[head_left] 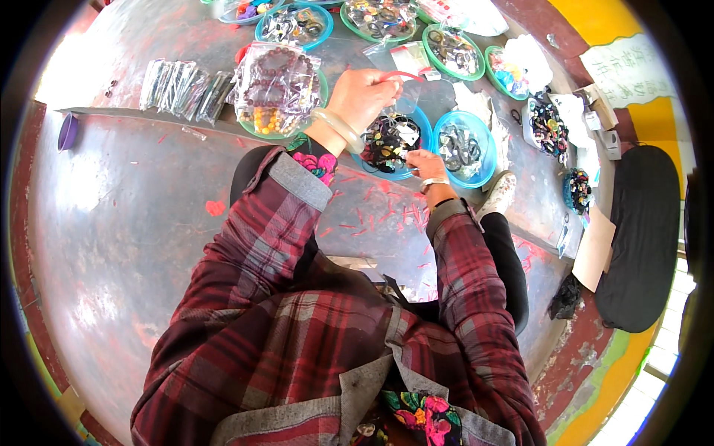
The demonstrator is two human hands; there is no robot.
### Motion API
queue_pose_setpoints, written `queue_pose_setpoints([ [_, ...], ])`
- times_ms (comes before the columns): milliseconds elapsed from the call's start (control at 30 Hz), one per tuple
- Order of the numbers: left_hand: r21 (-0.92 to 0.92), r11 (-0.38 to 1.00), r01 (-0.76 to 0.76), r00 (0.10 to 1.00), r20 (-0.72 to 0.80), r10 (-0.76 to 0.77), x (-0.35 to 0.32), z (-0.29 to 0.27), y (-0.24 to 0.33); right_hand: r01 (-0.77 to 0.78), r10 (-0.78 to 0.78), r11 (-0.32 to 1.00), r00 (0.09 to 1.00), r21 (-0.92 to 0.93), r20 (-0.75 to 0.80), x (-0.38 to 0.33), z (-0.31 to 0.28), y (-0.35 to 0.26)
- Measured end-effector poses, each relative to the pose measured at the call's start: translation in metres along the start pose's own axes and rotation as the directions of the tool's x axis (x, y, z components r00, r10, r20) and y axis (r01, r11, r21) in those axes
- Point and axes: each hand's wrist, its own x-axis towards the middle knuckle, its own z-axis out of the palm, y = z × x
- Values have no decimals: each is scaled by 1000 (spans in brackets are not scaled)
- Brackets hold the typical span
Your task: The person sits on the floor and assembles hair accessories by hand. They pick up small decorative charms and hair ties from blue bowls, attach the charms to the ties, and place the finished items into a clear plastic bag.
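Biggest first: grey floor (134, 208) with a raised ledge (171, 33), red scraps strewn between the person's legs. Black oblong slab (638, 238) at far right, kind unclear.

On the ledge, left of the hands: clear bag of beaded strings (275, 89), dark and amber, lying over a green basin (323, 93). Blue basin (428, 134) in front of the person, piled with small dark pieces and strands. Second blue basin (482, 128) just right of it, black loops inside. Row of slim clear packets (177, 88) left of the bead bag.

Left hand (361, 98), pale bangle on its wrist, is above the left rim of the first blue basin; fingers pinching a curved red strip. Right hand (426, 165), silvery bangle, at that basin's near right rim; fingers bunched, can't tell if they're gripping a strand. Purple cup (68, 131) far left.

Smallest: the red strip (404, 75), sticking out rightward from the left fingertips, above the dark pieces.
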Motion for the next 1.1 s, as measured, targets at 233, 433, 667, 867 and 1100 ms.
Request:
queue_pose_setpoints([
  [233,-27,999,-21,999,-45,20,0,2,-5,-165,35,816,971,554,238,-6,-35,-22],
  [433,6,1000,0,1000,-22,0,2,3,-4,7,-154,638,981,770,119,-19,-48,-59],
  [667,-6,1000,-6,1000,-14,6,4,8,-9,-23,-294,539,932,842,213,-33,-65,-100],
  [867,3,1000,-8,1000,-10,8,4,9,-10,18,-264,471,957,882,121,-29,-59,-99],
  [1100,-157,981,116,976,203,-83,-1,7,-5,-10,-258,566,947,824,188,-57,-54,-137],
])
